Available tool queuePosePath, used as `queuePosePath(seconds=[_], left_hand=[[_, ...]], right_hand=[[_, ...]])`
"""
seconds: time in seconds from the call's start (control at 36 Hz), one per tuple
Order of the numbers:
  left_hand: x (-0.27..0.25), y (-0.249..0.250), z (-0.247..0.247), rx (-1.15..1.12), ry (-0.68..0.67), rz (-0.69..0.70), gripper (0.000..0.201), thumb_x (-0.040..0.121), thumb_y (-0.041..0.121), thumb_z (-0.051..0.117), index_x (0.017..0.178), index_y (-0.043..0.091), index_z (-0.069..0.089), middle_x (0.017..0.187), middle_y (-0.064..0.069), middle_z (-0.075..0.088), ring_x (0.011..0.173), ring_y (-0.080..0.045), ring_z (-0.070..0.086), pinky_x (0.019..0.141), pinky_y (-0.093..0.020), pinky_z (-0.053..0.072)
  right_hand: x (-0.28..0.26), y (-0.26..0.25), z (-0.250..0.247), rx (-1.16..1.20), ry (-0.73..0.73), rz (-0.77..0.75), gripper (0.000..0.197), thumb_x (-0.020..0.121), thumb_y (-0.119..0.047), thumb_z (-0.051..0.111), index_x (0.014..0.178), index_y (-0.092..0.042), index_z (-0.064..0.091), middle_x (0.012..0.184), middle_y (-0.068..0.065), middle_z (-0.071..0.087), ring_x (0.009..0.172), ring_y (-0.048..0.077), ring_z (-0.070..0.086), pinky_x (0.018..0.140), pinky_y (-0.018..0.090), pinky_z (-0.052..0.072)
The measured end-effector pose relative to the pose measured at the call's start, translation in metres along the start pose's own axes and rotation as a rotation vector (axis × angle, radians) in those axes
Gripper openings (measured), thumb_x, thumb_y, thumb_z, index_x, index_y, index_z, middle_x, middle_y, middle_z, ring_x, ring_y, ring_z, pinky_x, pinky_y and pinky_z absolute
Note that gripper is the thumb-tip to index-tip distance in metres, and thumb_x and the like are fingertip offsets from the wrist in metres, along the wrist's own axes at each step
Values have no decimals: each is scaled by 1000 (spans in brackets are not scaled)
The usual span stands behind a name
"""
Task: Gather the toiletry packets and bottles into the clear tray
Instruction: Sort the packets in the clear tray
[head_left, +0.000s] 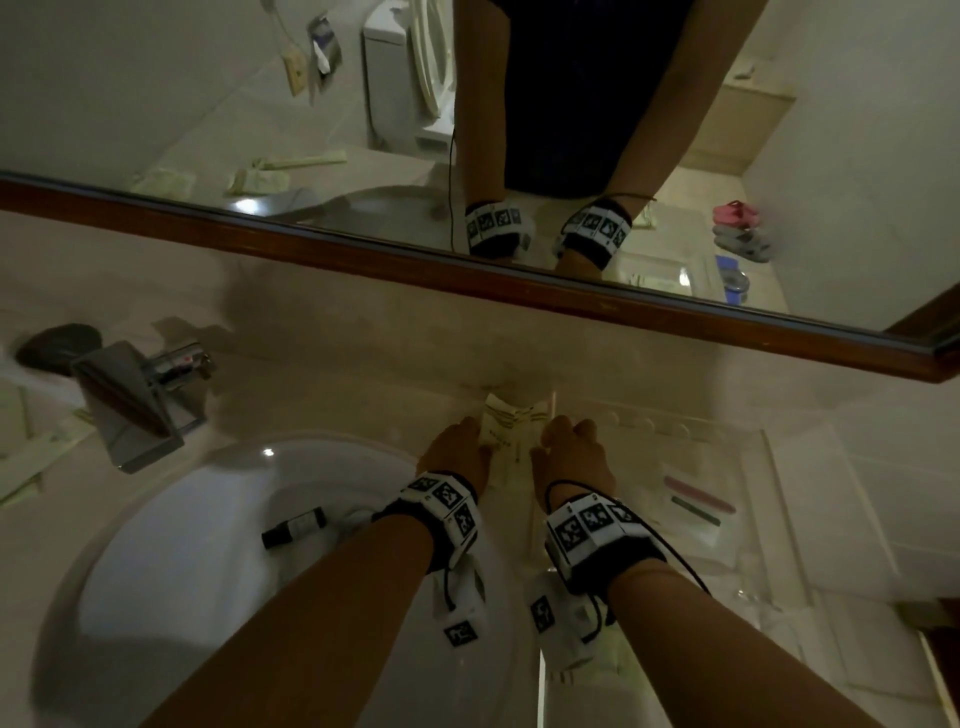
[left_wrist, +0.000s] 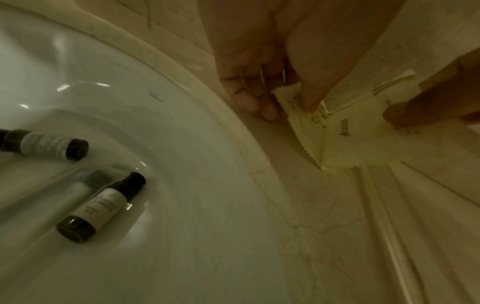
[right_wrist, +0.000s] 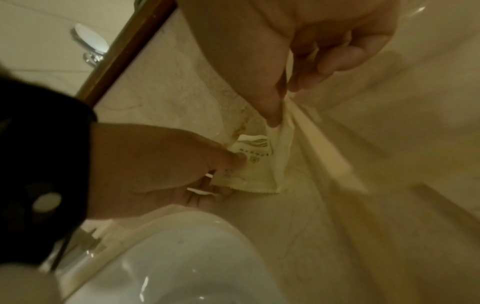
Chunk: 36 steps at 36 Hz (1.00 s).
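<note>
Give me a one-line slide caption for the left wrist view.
Left hand and right hand pinch cream packets over the counter while two dark bottles lie in the sink.

Print on the cream packets (left_wrist: 345, 142) too small to read. Far-left bottle (left_wrist: 44, 145) cut off by the left wrist view's edge. In the head view the left forearm hides part of a bottle (head_left: 294, 527) in the sink (head_left: 156, 597). Clear tray (head_left: 748, 457) outline faint; its contents blurred.
</note>
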<state>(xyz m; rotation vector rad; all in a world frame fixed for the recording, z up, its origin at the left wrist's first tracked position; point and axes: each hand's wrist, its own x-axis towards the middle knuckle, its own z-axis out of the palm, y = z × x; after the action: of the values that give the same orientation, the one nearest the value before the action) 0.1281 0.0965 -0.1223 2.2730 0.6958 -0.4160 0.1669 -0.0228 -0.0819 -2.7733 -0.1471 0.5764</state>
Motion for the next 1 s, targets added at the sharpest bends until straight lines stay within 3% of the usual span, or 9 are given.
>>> queuePosePath(seconds=[0.14, 0.33, 0.44, 0.58, 0.69, 0.81, 0.89, 0.94, 1.0], left_hand=[[-13, 0, -13, -70, 66, 33, 34, 96, 27, 46, 120, 4, 48, 121, -19, 59, 108, -34, 58, 83, -36, 48], [-41, 1, -30, -137, 114, 80, 14, 94, 23, 47, 93, 10, 46, 88, -10, 54, 80, -28, 55, 65, -30, 38], [-54, -4, -32, -146, 158, 94, 22, 92, 19, 48, 74, 16, 35, 73, -6, 46, 68, -21, 43, 61, -32, 36], [-79, -4, -39, -135, 231, 99, 35, 89, 14, 52, 65, 20, 28, 61, -1, 35, 57, -19, 32, 57, -32, 32], [-99, -2, -44, -133, 258, 126, 38, 88, 12, 54, 63, 22, 28, 61, 1, 36, 58, -20, 35, 57, -31, 33], [-121, 3, -45, -144, 276, 138, 20, 88, 9, 50, 74, 17, 38, 66, 0, 43, 62, -20, 42, 54, -32, 38], [-138, 8, -45, -124, 255, 191, 10, 89, 8, 49, 87, 18, 46, 86, -5, 58, 80, -25, 57, 72, -39, 54], [-146, 11, -44, -106, 242, 241, 15, 90, 7, 48, 101, 16, 54, 104, -8, 64, 94, -27, 61, 82, -40, 55], [-153, 15, -41, -73, 239, 282, 19, 90, 6, 46, 105, 12, 57, 108, -10, 64, 96, -27, 61, 83, -39, 54]], right_hand=[[-3, -4, -12, 161, -91, 45, 22, 93, -25, 51, 112, -14, 53, 122, 14, 45, 108, 38, 53, 95, 44, 46], [-33, -2, -18, 298, 1, -60, 11, 90, -24, 54, 86, -19, 45, 96, 12, 59, 91, 33, 58, 78, 37, 49], [-50, -1, -26, 296, 24, -77, 8, 90, -23, 56, 93, -16, 52, 89, 4, 55, 93, 29, 59, 78, 32, 47], [-72, 9, -34, 351, 100, -68, 9, 87, -20, 59, 84, -18, 52, 89, 2, 59, 84, 22, 55, 76, 32, 46], [-89, 20, -41, 363, 145, -81, 10, 86, -18, 60, 82, -17, 51, 87, 2, 60, 81, 20, 53, 70, 27, 41], [-106, 33, -46, 355, 190, -79, 11, 85, -18, 62, 81, -18, 51, 85, 1, 59, 79, 21, 54, 69, 27, 41], [-117, 43, -49, 356, 215, -92, 12, 84, -19, 61, 80, -19, 50, 85, 1, 61, 80, 22, 56, 71, 29, 44], [-123, 49, -52, 361, 233, -113, 12, 84, -17, 61, 81, -19, 49, 86, 1, 61, 83, 23, 58, 75, 31, 47], [-129, 58, -55, 373, 246, -133, 12, 84, -16, 61, 83, -19, 49, 88, 0, 60, 86, 23, 59, 79, 33, 48]])
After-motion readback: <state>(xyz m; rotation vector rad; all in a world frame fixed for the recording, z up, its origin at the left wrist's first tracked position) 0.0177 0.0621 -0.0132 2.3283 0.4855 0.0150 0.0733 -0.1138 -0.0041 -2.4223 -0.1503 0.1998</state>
